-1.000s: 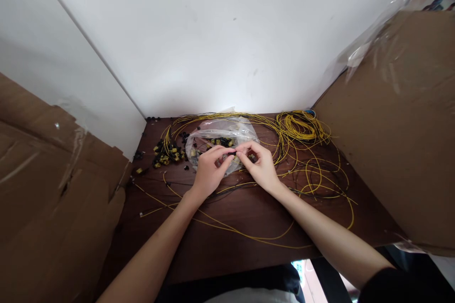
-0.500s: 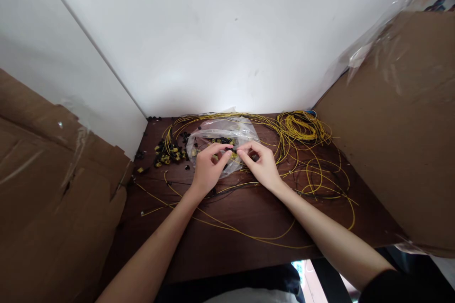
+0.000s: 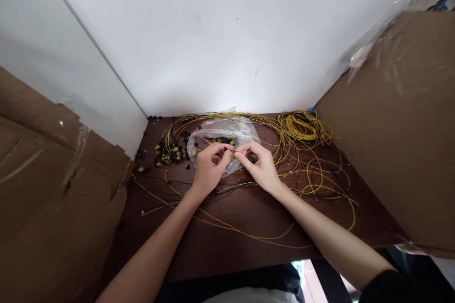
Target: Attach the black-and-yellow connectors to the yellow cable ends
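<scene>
My left hand point(image 3: 210, 165) and my right hand point(image 3: 260, 164) meet fingertip to fingertip over a clear plastic bag point(image 3: 247, 125). Each is closed in a pinch, thumb against forefinger. Whatever lies between the fingertips is tiny and mostly covered, so its kind does not show. Inside the bag, just beyond my fingers, are small black and yellow parts point(image 3: 222, 140). Left of the bag lies a heap of yellow and black connectors point(image 3: 170, 154), with yellow and black wires running out of it.
A coil of yellow wire point(image 3: 302, 125) lies at the back right of the brown table point(image 3: 227, 258). Loose wires point(image 3: 249, 235) cross the front. Cardboard point(image 3: 53, 199) stands on the left, more cardboard point(image 3: 391, 151) on the right, and a white wall point(image 3: 227, 47) behind.
My fingertips have drawn slightly closer together. A small black piece that showed between them is now mostly hidden. The wires and bag have stayed put.
</scene>
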A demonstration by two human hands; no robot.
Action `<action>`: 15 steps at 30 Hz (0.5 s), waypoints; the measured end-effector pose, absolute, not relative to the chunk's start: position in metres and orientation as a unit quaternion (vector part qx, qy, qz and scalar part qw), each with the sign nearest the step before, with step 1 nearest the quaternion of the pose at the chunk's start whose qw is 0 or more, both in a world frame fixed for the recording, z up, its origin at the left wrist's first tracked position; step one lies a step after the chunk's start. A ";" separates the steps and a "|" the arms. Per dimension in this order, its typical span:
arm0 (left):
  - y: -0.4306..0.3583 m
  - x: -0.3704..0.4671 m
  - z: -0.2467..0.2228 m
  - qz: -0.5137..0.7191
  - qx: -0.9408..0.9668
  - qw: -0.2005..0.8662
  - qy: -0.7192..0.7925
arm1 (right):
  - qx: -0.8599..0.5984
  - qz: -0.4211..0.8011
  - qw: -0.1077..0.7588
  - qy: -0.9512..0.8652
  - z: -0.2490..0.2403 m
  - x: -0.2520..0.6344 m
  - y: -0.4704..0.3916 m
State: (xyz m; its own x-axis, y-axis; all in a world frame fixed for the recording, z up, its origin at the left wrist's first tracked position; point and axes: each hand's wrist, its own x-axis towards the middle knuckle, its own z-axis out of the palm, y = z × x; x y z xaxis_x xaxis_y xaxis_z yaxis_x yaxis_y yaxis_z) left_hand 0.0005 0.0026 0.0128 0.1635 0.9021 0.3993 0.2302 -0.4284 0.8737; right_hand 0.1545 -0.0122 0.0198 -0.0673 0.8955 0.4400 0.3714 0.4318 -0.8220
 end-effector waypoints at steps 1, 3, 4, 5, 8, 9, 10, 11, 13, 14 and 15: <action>0.003 0.000 0.013 0.497 0.686 0.331 0.416 | -0.465 0.262 0.508 -0.676 0.020 0.154 -0.012; 0.002 0.001 0.014 0.490 0.700 0.311 0.415 | -0.469 0.262 0.523 -0.662 0.020 0.154 -0.013; 0.002 0.001 0.015 0.484 0.711 0.302 0.412 | -0.470 0.262 0.528 -0.657 0.020 0.153 -0.013; 0.002 0.001 0.015 0.476 0.723 0.292 0.407 | -0.470 0.262 0.531 -0.655 0.020 0.153 -0.013; 0.000 0.002 0.016 0.458 0.757 0.261 0.385 | -0.467 0.259 0.527 -0.662 0.021 0.153 -0.013; 0.000 0.002 0.016 0.456 0.766 0.251 0.378 | -0.466 0.257 0.522 -0.667 0.021 0.153 -0.013; 0.000 0.002 0.015 0.454 0.772 0.242 0.373 | -0.465 0.255 0.518 -0.671 0.022 0.154 -0.013; 0.000 0.002 0.014 0.453 0.776 0.235 0.370 | -0.464 0.252 0.515 -0.675 0.022 0.154 -0.014; 0.000 0.001 0.013 0.450 0.784 0.223 0.364 | -0.463 0.248 0.514 -0.678 0.022 0.154 -0.014; 0.000 0.001 0.013 0.448 0.789 0.217 0.361 | -0.462 0.247 0.515 -0.678 0.022 0.154 -0.014; 0.001 0.000 0.013 0.445 0.793 0.210 0.358 | -0.462 0.246 0.516 -0.679 0.022 0.155 -0.014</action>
State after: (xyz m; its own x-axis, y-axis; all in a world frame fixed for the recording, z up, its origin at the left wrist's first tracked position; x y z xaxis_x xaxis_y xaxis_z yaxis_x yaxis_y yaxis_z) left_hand 0.0000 0.0008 0.0126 0.3468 0.7553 0.5561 0.3821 -0.6552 0.6517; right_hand 0.1546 -0.0140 0.0225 -0.0421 0.8803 0.4725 0.3724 0.4526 -0.8102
